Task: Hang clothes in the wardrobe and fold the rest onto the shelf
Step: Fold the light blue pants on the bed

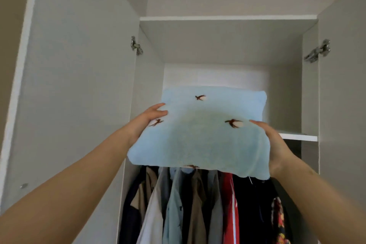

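1. A person stands facing an open white wardrobe (150, 77) and looks up into it, with both bare arms raised.
2. The two hands hold up a folded pale blue fleecy garment (198, 134) patterned with small brown bird shapes.
3. The left hand (147, 123) grasps the garment's left edge, its fingers (160, 113) curled over the top of the cloth.
4. The right hand (277, 144) grasps the right edge. Its thumb lies on top, and the rest of its fingers are hidden underneath.
5. The garment is level with the white shelf (299, 137) and covers most of its front edge. Whether it rests on the shelf cannot be told.
6. A row of hanging clothes (198, 204) in beige, grey, blue, red and black sits directly below the garment.
7. A second, higher shelf (227, 18) crosses the wardrobe above.
8. A metal hinge (136, 45) joins each open door to the frame.
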{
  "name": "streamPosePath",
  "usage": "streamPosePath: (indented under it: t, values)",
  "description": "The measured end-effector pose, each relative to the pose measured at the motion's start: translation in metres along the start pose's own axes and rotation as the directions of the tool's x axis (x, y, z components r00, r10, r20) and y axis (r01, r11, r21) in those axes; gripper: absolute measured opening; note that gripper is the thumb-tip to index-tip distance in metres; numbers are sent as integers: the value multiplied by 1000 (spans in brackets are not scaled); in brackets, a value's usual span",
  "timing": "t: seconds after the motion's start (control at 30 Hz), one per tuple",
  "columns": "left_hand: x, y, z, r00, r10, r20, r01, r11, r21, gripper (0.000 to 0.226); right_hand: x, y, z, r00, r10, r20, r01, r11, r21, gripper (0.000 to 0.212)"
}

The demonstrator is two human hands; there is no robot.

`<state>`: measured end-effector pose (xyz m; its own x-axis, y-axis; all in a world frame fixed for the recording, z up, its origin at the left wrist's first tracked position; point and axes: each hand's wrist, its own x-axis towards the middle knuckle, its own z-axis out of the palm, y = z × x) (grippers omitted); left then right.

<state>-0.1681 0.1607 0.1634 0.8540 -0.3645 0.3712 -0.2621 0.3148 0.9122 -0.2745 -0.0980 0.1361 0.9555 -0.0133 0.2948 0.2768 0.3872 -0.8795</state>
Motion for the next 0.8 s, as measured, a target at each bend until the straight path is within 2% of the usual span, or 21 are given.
streamPosePath:
  t: [0.13,0.27,0.33,0.43,0.57,0.67,0.8]
  values:
    - [63,4,-4,993,103,-63,-94,987,133,42,78,-18,-17,999,-51,15,52,996,-76,24]
    - [125,15,-27,981,171,-92,-154,973,170,43,157,-27,-21,990,-136,40,141,977,-158,49]
    - [156,21,-40,971,217,-97,-198,964,178,45,195,-29,-19,979,-197,49,203,966,-163,56]
    - [201,26,-59,963,253,-90,-237,958,160,47,248,-27,-15,969,-240,51,245,958,-146,49]
    - [257,28,-86,960,264,-97,-237,945,225,47,310,-18,-14,978,-206,30,208,970,-129,42]
    - [303,19,-108,966,238,-101,-199,935,295,51,353,-7,-18,986,-162,-47,152,975,-164,37]
    - [338,-20,-131,980,136,-143,-40,848,529,54,386,28,-32,976,-29,-216,-36,955,-293,41]
